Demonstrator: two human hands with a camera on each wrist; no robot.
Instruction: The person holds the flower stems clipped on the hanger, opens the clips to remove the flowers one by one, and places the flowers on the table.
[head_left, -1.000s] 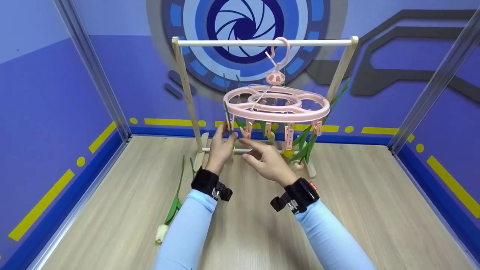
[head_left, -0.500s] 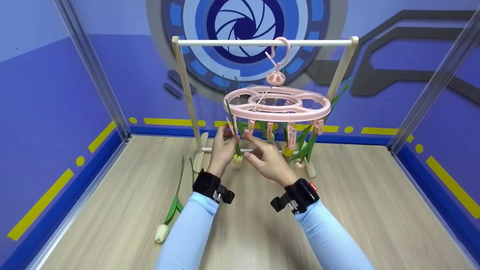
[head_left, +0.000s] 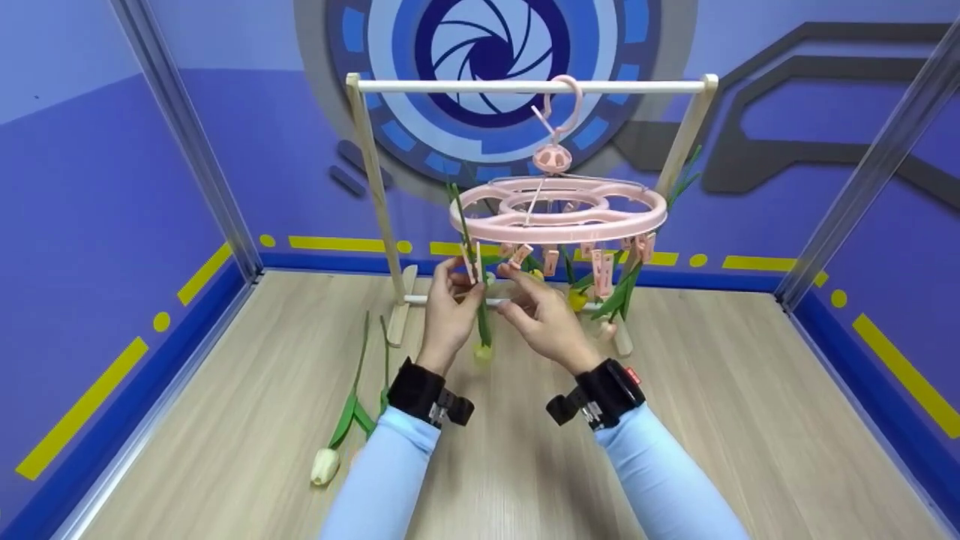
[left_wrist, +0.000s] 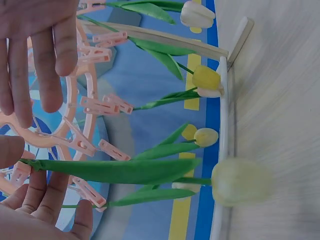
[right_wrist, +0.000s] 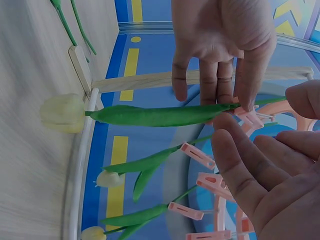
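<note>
My left hand [head_left: 450, 319] pinches the stem of a pale yellow tulip [right_wrist: 160, 115] between thumb and fingers. The bloom hangs downward, with the stem rising past a pink clothespin [right_wrist: 248, 117] at the fingertips. Whether the clothespin bites the stem, I cannot tell. Close by on the right is my right hand [head_left: 551, 322], palm toward the stem, its fingers mostly straight and gripping nothing. Above both hands a pink oval clip hanger [head_left: 559, 230] hangs by its hook. Other tulips, such as a yellow one [left_wrist: 206, 77], dangle from its clothespins.
A wooden rack [head_left: 450, 86] carries the hanger on its top bar, with a lower white rod [head_left: 416, 299] near the table. On the table [head_left: 225, 420] at left lie a white tulip [head_left: 325, 466] and another stem partly under the left sleeve. Patterned panels enclose the back and sides.
The held tulip's bloom has come lower, out from behind the left hand. Both hands have shifted slightly down and right, and the hanger has swung and tilted a little.
</note>
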